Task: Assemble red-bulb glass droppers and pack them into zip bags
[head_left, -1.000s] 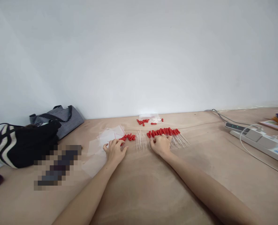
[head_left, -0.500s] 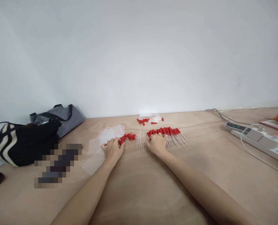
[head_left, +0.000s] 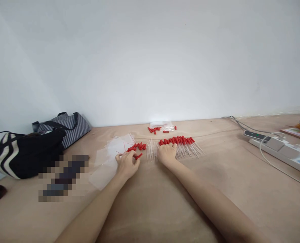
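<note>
The left hand (head_left: 127, 164) is partly closed, with its thumb and index finger bent around one red bulb (head_left: 139, 156); the bulb juts out from the fingertips toward the right hand. The other fingers of the left hand curl down, just beside a small pile of red bulbs (head_left: 140, 146) and over the edge of the clear plastic bags (head_left: 114, 145).

The right hand (head_left: 167, 154) has its fingers curled at the near end of a row of red-capped droppers (head_left: 181, 140), touching them. Their tips are hidden, so whether they pinch a dropper cannot be told. The row fans out to the right of these fingers, caps away from the person and thin clear stems toward the person.

Between the two hands lie bare clear tubes (head_left: 150, 151), side by side on the table (head_left: 144, 202). Beyond the fingers, more loose red bulbs (head_left: 155, 129) lie beside a flat clear packet (head_left: 168, 126) near the wall.
</note>
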Demonstrator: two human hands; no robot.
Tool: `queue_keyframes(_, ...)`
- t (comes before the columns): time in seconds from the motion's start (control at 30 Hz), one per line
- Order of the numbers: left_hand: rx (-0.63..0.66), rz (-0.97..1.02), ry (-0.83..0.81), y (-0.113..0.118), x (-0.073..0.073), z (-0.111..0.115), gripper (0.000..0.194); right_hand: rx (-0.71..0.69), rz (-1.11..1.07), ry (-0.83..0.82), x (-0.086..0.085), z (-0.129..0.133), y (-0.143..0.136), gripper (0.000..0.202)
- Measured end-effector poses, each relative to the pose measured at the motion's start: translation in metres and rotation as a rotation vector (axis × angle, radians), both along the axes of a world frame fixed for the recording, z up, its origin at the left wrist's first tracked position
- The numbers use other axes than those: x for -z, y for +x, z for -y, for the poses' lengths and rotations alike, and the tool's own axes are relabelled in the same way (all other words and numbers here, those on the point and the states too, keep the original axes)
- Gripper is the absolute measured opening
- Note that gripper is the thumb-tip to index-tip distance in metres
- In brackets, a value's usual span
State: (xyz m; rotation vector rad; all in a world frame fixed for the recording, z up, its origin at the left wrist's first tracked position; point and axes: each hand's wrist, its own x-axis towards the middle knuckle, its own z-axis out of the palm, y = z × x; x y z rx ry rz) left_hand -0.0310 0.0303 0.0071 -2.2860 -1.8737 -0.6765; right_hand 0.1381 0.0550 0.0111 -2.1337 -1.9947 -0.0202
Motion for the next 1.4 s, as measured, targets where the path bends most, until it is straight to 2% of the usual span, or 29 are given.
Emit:
queue_keyframes(0.17,0.361,0.043,-0.116,0.016,-0.003,0.022,0.008,-0.136,0.048,0.058,-0.002,0.032,0.032,0.023)
queue_keyframes(0.33,0.463,0.059,-0.162,0.031,-0.003,0.036,0.007,-0.392,0.107,0.225,0.019,0.063,0.078,0.013)
queue_keyframes(0.43,0.462,0.077,-0.164,0.036,-0.001,0.039,0.008,-0.439,0.074,0.253,0.028,0.071,0.094,0.010)
queue_keyframes(0.57,0.445,0.098,-0.165,0.038,0.001,0.040,0.018,-0.451,-0.064,0.242,0.024,0.070,0.098,0.012)
queue_keyframes(0.67,0.466,0.097,-0.166,0.037,0.005,0.037,0.023,-0.448,-0.171,0.240,0.023,0.065,0.095,0.022)
queue_keyframes(0.8,0.431,0.091,-0.159,0.038,0.011,0.034,0.018,-0.470,-0.210,0.241,0.030,0.062,0.091,0.011)
queue_keyframes(0.93,0.402,0.080,-0.136,0.040,0.010,0.034,0.016,-0.481,-0.255,0.326,0.036,0.068,0.087,0.014)
queue_keyframes(1.1,0.381,0.104,-0.113,0.039,0.011,0.034,0.014,-0.487,-0.239,0.379,0.034,0.075,0.080,0.017)
queue_keyframes(1.4,0.399,0.130,-0.095,0.039,0.015,0.035,0.014,-0.514,-0.277,0.327,0.028,0.080,0.070,0.017)
